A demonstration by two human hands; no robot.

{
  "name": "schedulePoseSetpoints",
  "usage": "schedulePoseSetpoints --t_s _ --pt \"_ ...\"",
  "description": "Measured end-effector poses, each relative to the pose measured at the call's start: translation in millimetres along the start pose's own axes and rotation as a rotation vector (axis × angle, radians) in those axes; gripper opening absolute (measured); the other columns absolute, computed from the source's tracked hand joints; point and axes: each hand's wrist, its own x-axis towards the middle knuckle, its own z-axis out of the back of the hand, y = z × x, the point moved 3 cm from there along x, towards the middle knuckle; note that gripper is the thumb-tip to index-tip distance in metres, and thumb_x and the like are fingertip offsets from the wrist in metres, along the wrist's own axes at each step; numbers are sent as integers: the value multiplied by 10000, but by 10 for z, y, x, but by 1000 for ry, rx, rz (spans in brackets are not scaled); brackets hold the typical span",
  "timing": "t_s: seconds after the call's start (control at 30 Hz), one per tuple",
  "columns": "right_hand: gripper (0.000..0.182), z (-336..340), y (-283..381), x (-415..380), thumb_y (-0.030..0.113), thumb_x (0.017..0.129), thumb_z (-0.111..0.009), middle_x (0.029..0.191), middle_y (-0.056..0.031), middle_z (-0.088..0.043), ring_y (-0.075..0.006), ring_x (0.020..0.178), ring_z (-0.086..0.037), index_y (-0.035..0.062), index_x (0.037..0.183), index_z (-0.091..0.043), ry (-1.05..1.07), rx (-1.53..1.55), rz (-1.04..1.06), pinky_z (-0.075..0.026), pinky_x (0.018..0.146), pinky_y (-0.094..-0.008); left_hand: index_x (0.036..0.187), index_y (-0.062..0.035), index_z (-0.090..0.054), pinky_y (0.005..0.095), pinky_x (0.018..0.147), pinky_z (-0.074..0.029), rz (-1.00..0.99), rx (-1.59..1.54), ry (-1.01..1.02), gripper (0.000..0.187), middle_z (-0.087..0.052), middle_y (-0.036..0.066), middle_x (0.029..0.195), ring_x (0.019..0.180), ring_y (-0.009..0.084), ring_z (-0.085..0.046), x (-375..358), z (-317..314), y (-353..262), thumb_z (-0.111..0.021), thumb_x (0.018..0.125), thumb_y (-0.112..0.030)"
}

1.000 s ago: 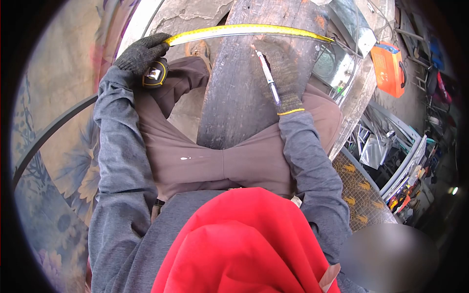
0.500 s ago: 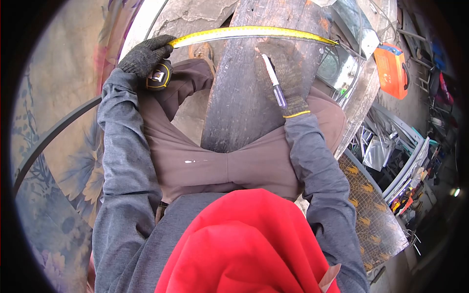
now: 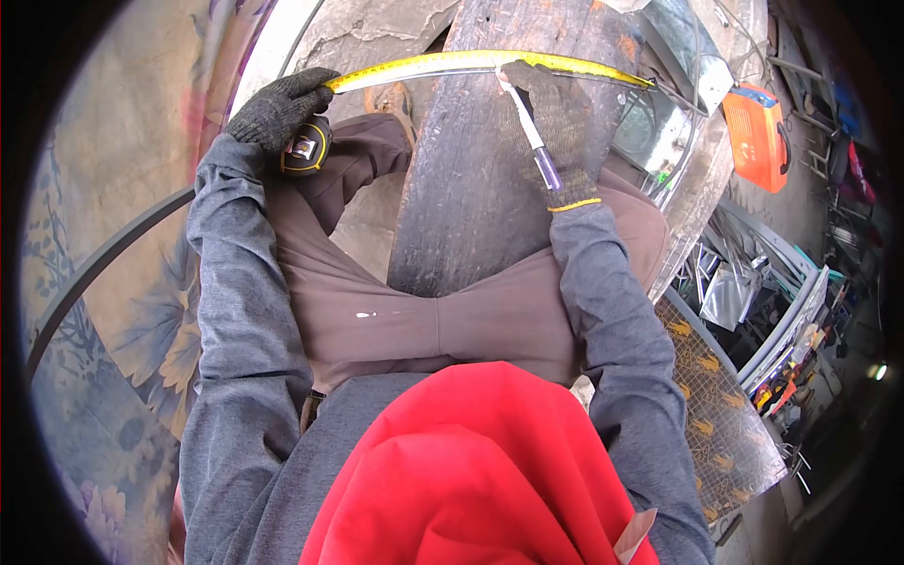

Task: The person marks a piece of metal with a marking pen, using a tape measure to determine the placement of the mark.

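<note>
Nearest the camera, at the bottom of the frame, a red hood fills the view, with grey sleeves running up both sides and brown trousers between them. A dark weathered plank (image 3: 490,160) runs from the lap up through the middle of the frame, and the person appears to sit astride it.

The left hand (image 3: 281,105), gloved, at the upper left, is closed around the tape measure case (image 3: 305,149) and pinches the yellow tape blade (image 3: 471,62) where it leaves the case. The blade is already drawn out across the plank's width, reaching past its right edge at the upper right. The right hand (image 3: 557,122), also gloved, is clamped on a pen (image 3: 535,141) with a purple barrel, and its tip touches the plank just beside the blade, near the middle of the board.

Judging from this, the measuring is laid out and the marking is in hand. No finished mark shows on the wood, since the glove and the blade cover that spot. Anything after the mark is yet to come.

The plank is rough, dark and grained, with an orange patch near its top. Beneath it at the upper left lies cracked concrete floor (image 3: 358,38). A faded floral sheet (image 3: 104,282) covers the left side. On the right are bent sheet metal (image 3: 678,56), a mesh panel (image 3: 716,414), an orange machine (image 3: 758,137) and cluttered workshop stock further off.
</note>
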Motion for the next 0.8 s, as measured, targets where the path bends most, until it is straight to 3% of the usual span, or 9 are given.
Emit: schedulePoseSetpoints --t_s 0.27,0.37,0.43,0.57,0.63,0.7,0.8 --pt "359 -145 -125 -91 221 841 -672 1158 -97 -643 -283 1121 -596 114 1180 -624 -34 -138 59 -450 1013 -425 1284 -66 -600 250 872 -456 8 3 1 373 -662 34 1014 936 113 -581 23 -10 24 -583 923 -159" --pt "389 -161 -176 -109 246 842 -665 1180 -99 -627 -290 1148 -575 120 1207 -612 -41 62 -26 -443 1014 -427 1286 -69 -599 252 868 -456 -3 -6 13 376 -659 35 1013 937 114 -579 24 0 33 -591 924 -169" --pt "407 -170 -145 -107 265 836 -663 1188 -92 -619 -300 1160 -557 125 1214 -606 -1 -151 26 -424 1025 -431 1285 -67 -599 253 867 -456 3 -16 26 376 -658 36 1015 940 115 -579 18 2 -8 -595 924 -173" --pt "400 -153 -104 -91 272 832 -654 1182 -84 -624 -287 1151 -559 128 1203 -614 -9 -135 6 -402 1041 -434 1297 -55 -582 251 867 -456 -24 -28 43 382 -657 43 1023 949 109 -583 -1 5 -40 -587 933 -170" --pt "382 -159 -75 -93 296 858 -646 1213 26 -616 -183 1143 -559 212 1230 -615 26 -270 50 -372 1040 -376 1304 -50 -574 249 865 -456 -24 -36 49 386 -658 43 1026 947 107 -585 3 7 -22 -583 936 -166" --pt "378 -143 -26 -84 303 858 -646 1212 32 -617 -182 1152 -552 214 1225 -621 50 -283 87 -368 1046 -389 1316 -42 -558 246 868 -456 44 -55 52 393 -659 47 1032 947 108 -589 1 -2 -10 -570 941 -158" --pt "367 -171 -33 -99 313 861 -641 1214 44 -618 -183 1175 -539 227 1218 -633 101 -222 94 -350 1066 -405 1316 -37 -554 246 865 -457 -22 -21 47 391 -662 56 1029 946 114 -593 -2 1 -14 -561 944 -156"
